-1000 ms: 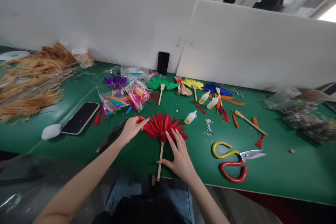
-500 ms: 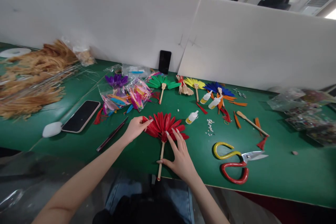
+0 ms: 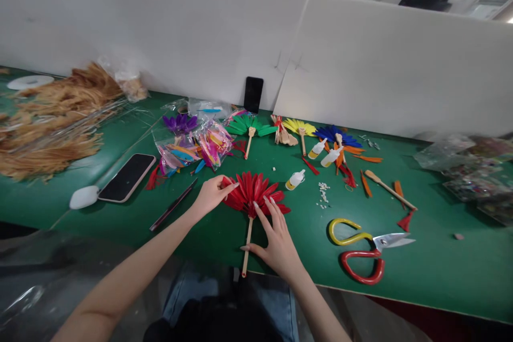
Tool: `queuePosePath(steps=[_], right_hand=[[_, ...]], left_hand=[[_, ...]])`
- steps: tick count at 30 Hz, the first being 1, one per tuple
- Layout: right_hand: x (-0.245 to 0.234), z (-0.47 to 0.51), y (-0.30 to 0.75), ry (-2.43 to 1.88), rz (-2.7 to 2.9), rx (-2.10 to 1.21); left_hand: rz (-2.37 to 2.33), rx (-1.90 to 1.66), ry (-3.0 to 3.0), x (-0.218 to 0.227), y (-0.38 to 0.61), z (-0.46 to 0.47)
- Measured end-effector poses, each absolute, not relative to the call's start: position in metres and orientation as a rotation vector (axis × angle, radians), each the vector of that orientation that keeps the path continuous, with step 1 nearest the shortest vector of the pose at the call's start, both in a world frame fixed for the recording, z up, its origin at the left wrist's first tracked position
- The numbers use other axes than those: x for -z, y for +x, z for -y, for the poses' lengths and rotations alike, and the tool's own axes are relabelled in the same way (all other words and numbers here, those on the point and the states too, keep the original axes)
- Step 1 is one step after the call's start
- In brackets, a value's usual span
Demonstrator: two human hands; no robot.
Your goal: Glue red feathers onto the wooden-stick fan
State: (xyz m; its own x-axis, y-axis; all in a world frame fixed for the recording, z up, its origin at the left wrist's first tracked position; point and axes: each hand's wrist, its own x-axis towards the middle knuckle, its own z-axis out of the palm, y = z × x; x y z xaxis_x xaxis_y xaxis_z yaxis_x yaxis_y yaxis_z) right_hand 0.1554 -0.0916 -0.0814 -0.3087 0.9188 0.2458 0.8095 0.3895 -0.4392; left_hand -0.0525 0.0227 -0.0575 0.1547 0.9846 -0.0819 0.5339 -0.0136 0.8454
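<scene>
A fan of red feathers [image 3: 256,188] with a thin wooden handle [image 3: 248,240] lies flat near the table's front edge. At its left side, my left hand [image 3: 210,195] is closed, thumb and forefinger pinching the tip of an outer red feather. My right hand [image 3: 278,238] rests over the fan's lower right with fingers spread. Its fingertips touch the feather bases, and the thumb lies against the handle. Just beyond the fan stands a small glue bottle [image 3: 295,179] with a white cap, tilted or lying over.
Large scissors [image 3: 371,251], white beads [image 3: 323,194] and a wooden stick [image 3: 390,190] lie right. Behind are green [image 3: 251,125], yellow [image 3: 300,128] and blue [image 3: 334,134] feather fans. Left are a phone [image 3: 127,177], tweezers [image 3: 173,206], bagged feathers [image 3: 214,144] and tan fibre [image 3: 76,101].
The whole view has shifted slightly. My left hand still pinches at the fan's left side, and my right hand stays in place over the fan.
</scene>
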Motion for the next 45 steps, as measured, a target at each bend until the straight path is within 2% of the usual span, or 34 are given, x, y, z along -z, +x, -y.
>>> queuePosePath(steps=[18, 45], right_hand=[[0.079, 0.091, 0.155, -1.489, 2.233, -0.325], [0.077, 0.09, 0.155, -1.475, 2.212, -0.378]], left_hand=[[-1.639, -0.72, 1.79, 0.057, -0.07, -0.033], [-1.394, -0.501, 1.334, 0.049, -0.081, -0.045]])
